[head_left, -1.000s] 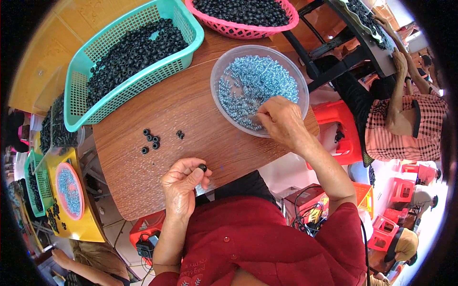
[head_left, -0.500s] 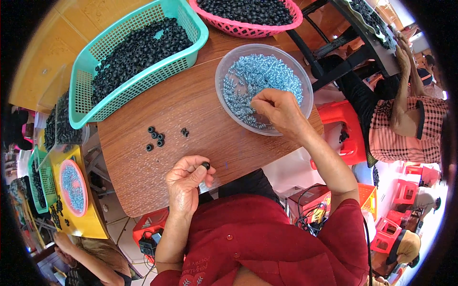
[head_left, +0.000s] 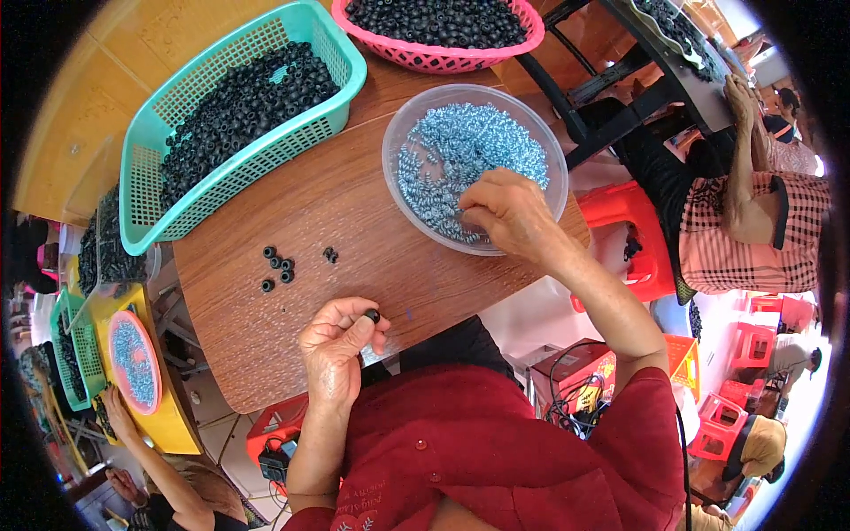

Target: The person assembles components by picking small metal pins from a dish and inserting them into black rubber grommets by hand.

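Between the thumb and fingertips of my left hand (head_left: pixel 335 347) is a small round black plastic part (head_left: pixel 372 315), held over the table's near edge. My right hand (head_left: pixel 512 212) reaches into a clear round plastic bowl (head_left: pixel 386 168), its fingers pinched together at the small light-blue metallic springs (head_left: pixel 482 133). Whatever is between those fingertips is hidden. Left of the bowl, several black ring-shaped parts (head_left: pixel 282 264) lie in a loose cluster on the brown wooden table (head_left: pixel 354 212). A small dark clump of pieces (head_left: pixel 331 255) lies beside them.
A turquoise basket (head_left: pixel 239 173) and a pink basket (head_left: pixel 443 58), both full of black parts, stand at the far side. On the left, a co-worker's hand (head_left: pixel 119 414) is at a yellow table (head_left: pixel 181 389). A red stool (head_left: pixel 624 239) stands right of my table.
The view has shifted slightly. My right hand stays in the bowl, its fingers moving a little among the springs. My left hand keeps the black part. The left co-worker's arm has reached farther over the yellow table.
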### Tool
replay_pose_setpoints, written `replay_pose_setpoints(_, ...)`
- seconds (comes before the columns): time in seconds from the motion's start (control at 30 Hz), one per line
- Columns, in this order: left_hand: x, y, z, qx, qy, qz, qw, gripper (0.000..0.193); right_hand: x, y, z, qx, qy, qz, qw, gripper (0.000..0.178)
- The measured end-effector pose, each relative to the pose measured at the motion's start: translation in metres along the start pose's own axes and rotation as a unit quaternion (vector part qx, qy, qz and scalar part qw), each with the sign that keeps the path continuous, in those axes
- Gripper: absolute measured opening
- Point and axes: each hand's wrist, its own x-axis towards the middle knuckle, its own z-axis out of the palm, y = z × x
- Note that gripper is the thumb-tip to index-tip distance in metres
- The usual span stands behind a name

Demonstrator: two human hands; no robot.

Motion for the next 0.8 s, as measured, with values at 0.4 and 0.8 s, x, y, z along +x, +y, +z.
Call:
replay_pose_setpoints(0.4,0.000,0.000,0.000,-0.006,0.002,-0.001,1.000,0.013,0.018,-0.006,0.020,-0.088,-0.033,-0.003,0.996,0.009)
replay_pose_setpoints(0.8,0.000,0.000,-0.001,-0.006,0.000,0.003,1.000,0.017,0.019,-0.005,0.017,-0.074,-0.054,0.018,0.996,0.006)
